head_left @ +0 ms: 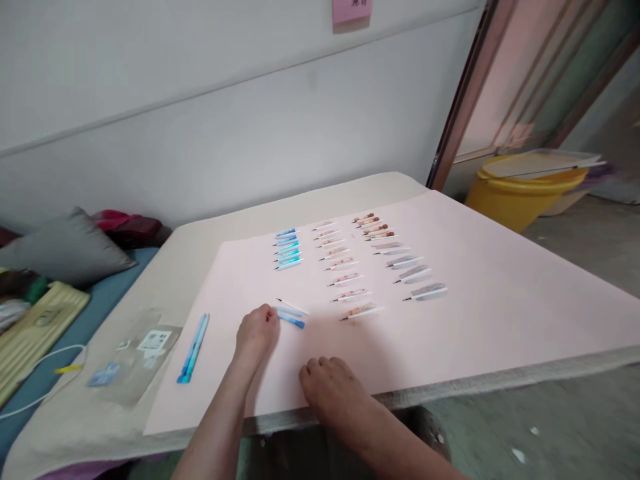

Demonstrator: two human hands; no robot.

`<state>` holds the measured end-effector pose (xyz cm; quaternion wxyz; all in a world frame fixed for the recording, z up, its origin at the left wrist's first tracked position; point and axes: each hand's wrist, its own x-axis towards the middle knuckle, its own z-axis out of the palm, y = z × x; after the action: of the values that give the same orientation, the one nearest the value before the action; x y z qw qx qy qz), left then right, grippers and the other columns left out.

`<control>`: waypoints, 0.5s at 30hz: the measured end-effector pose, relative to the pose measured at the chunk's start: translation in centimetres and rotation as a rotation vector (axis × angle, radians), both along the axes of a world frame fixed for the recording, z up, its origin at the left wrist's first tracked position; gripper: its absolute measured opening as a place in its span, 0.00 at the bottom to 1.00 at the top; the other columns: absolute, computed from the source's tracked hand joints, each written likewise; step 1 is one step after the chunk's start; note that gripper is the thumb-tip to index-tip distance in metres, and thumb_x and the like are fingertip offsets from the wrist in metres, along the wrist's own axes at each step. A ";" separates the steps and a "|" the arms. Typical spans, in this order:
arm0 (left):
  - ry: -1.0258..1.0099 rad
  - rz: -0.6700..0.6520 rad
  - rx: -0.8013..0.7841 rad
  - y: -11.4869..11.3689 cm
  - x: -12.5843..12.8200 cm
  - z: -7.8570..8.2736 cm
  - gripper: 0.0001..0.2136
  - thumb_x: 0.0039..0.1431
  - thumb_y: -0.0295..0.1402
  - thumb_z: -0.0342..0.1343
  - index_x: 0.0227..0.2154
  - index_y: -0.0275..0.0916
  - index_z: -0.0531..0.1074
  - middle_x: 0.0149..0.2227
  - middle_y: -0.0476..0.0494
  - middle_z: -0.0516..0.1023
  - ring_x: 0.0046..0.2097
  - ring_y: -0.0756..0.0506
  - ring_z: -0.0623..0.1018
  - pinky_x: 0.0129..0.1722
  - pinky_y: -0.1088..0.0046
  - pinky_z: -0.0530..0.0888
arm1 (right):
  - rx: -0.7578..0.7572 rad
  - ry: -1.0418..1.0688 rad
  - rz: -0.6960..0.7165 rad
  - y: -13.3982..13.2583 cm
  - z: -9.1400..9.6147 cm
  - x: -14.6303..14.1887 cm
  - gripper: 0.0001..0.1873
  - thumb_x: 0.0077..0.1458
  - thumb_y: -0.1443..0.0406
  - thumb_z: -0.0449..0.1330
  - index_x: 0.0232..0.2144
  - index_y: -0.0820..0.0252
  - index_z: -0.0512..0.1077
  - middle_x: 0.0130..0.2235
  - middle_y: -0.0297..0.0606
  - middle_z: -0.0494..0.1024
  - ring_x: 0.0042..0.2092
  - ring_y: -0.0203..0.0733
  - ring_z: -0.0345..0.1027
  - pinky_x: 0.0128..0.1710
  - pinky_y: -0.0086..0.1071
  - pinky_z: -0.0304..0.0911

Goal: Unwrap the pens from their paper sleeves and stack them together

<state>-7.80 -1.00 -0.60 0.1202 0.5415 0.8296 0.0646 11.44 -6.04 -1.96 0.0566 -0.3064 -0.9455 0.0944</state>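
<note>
My left hand (257, 333) is closed at the near end of a blue pen (291, 321), its fingertips pinched at the pen's left end. Beside it lie a light blue pen part (290, 311) and a thin white refill (293, 307) with a dark tip. My right hand (333, 383) rests on the pink sheet (425, 353) near its front edge, fingers curled under; no object shows from it. Farther back are blue pens (287, 251), patterned pens (349, 279), brown-topped pens (373, 227) and grey pens (414, 273), most with a refill alongside.
Two blue pens (194, 348) lie at the sheet's left. Beyond them is a clear plastic bag (145, 357) with a label. A grey pillow (70, 250) sits at the far left. A yellow bin (525, 193) stands right of the table, and a white wall (250, 133) behind.
</note>
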 end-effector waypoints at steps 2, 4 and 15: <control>-0.049 -0.068 0.000 0.0 0.8 -0.2 0.08 0.54 0.33 0.47 0.30 0.44 0.72 0.27 0.50 0.75 0.31 0.49 0.72 0.29 0.76 0.63 | -0.008 -0.016 0.000 -0.1 0.1 0.0 0.05 0.53 0.73 0.54 0.34 0.64 0.68 0.33 0.44 0.73 0.35 0.46 0.67 0.31 0.38 0.61; -0.092 -0.138 0.003 0.1 1.4 -0.4 0.10 0.53 0.31 0.48 0.34 0.44 0.73 0.28 0.50 0.76 0.31 0.49 0.72 0.30 0.76 0.64 | -0.017 -0.028 0.002 -0.1 0.3 0.0 0.05 0.53 0.73 0.54 0.34 0.64 0.68 0.33 0.45 0.73 0.35 0.46 0.67 0.31 0.37 0.60; -0.053 -0.189 -0.036 -0.3 1.1 0.2 0.13 0.51 0.25 0.47 0.34 0.44 0.73 0.35 0.47 0.77 0.37 0.47 0.73 0.37 0.74 0.66 | -0.005 -0.004 0.012 -0.2 0.1 0.4 0.05 0.53 0.73 0.54 0.33 0.65 0.68 0.31 0.44 0.72 0.34 0.47 0.67 0.30 0.39 0.60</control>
<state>-6.72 -1.28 -0.41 0.1572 0.6132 0.7724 0.0524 11.88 -6.22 -1.90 0.0533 -0.3010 -0.9472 0.0966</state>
